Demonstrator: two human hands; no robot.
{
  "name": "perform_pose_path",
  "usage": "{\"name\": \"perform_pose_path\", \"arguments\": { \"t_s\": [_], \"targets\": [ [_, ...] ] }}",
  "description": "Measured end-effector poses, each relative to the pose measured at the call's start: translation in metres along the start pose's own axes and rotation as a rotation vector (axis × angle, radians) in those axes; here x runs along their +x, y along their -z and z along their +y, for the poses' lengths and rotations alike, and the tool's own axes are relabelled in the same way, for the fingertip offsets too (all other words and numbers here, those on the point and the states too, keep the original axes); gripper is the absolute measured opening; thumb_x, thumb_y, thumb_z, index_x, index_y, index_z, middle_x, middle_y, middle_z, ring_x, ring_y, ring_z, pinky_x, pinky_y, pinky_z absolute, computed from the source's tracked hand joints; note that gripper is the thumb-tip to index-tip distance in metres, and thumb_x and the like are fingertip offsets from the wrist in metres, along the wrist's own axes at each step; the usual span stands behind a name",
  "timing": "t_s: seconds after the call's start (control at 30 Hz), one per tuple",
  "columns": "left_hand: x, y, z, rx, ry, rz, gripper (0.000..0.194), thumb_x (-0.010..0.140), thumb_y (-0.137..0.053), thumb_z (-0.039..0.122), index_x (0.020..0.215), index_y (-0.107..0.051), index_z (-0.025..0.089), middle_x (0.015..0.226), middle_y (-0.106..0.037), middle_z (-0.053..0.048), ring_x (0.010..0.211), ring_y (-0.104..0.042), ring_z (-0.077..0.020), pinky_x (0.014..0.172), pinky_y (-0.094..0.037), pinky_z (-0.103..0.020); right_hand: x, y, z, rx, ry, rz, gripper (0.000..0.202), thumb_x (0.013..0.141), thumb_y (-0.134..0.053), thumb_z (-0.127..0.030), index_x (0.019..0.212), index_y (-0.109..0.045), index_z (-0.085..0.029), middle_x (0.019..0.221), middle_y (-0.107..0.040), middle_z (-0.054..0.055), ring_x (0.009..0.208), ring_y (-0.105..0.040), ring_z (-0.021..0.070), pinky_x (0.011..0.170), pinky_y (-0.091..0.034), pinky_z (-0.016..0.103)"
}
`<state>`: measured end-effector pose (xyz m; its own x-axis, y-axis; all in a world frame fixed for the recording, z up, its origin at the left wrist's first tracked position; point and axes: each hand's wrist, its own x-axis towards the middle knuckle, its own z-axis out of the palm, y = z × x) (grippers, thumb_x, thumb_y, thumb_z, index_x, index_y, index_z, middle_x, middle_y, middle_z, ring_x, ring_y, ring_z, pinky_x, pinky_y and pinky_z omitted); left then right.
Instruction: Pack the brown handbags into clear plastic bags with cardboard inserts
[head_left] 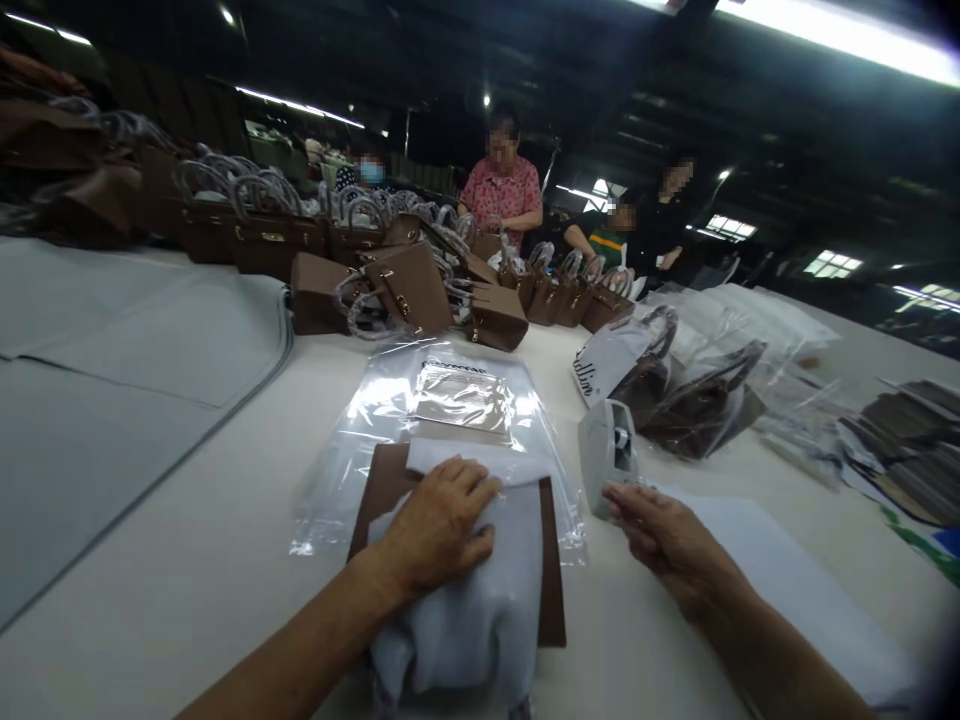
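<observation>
My left hand (442, 520) rests palm down, fingers slightly bent, on soft pale wrapping (487, 610) that covers a brown bag (553, 590). The bag's brown edges show on both sides of the wrapping. Under its far end lies a clear plastic bag (345, 450) with dark print. To the right, my right hand (660, 535) has its thumb and fingers pressed together beside the lower end of a pale grey dispenser (596, 455). Whatever is between those fingertips is too small to make out.
Brown handbags (412, 285) with wrapped handles crowd the far side of the table (247, 560). Large pale sheets (135, 350) lie left. Plastic-wrapped bags (697, 400), a white sheet (780, 570) and stacked brown pieces (915, 430) are right. Several people stand or sit beyond.
</observation>
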<state>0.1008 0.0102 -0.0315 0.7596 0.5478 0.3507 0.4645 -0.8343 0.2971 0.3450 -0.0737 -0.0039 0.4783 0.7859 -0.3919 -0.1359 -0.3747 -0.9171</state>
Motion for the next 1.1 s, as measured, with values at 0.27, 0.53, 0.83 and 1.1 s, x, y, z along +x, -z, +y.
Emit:
{"name": "perform_pose_path", "arguments": {
  "t_s": [0.27, 0.53, 0.83, 1.1],
  "targets": [
    [-0.004, -0.002, -0.001, -0.075, 0.051, 0.056, 0.074, 0.072, -0.055, 0.025, 0.135, -0.021, 0.008, 0.114, -0.051, -0.011, 0.108, -0.043, -0.0230, 0.101, -0.031, -0.037, -0.005, -0.096, -0.021, -0.229, -0.110, -0.314, 0.020, 0.070, -0.062, -0.031, 0.067, -0.054, -0.012, 0.056, -0.054, -0.003, 0.033, -0.028, -0.0005, 0.032, -0.013, 0.015],
    [0.012, 0.005, -0.001, 0.007, 0.070, -0.037, 0.040, 0.067, -0.057, 0.032, 0.105, -0.054, 0.019, 0.095, -0.053, -0.007, 0.092, -0.046, -0.0263, 0.080, -0.040, -0.042, 0.007, -0.110, -0.019, -0.414, -0.175, -0.260, 0.020, 0.072, -0.055, -0.020, 0.055, -0.051, -0.012, 0.039, -0.046, -0.004, 0.028, -0.025, 0.0006, 0.030, -0.012, 0.014],
    [0.011, 0.005, -0.001, 0.077, 0.069, -0.017, 0.031, 0.074, -0.054, 0.033, 0.103, -0.056, 0.021, 0.097, -0.054, -0.007, 0.093, -0.046, -0.0244, 0.081, -0.038, -0.039, -0.009, -0.101, -0.010, -0.402, -0.094, -0.133, 0.027, 0.060, -0.060, -0.017, 0.082, -0.044, -0.019, 0.041, -0.041, -0.010, 0.034, -0.034, 0.0056, 0.030, -0.020, 0.014],
    [0.028, -0.003, 0.008, 0.159, 0.174, -0.002, 0.015, 0.080, -0.055, 0.032, 0.086, -0.059, 0.019, 0.090, -0.055, -0.008, 0.092, -0.047, -0.0277, 0.075, -0.038, -0.041, -0.012, -0.096, 0.000, -0.343, -0.096, -0.094, 0.028, 0.063, -0.058, -0.019, 0.080, -0.036, -0.022, 0.043, -0.044, -0.011, 0.031, -0.031, 0.0050, 0.029, -0.015, 0.014]
  ]
}}
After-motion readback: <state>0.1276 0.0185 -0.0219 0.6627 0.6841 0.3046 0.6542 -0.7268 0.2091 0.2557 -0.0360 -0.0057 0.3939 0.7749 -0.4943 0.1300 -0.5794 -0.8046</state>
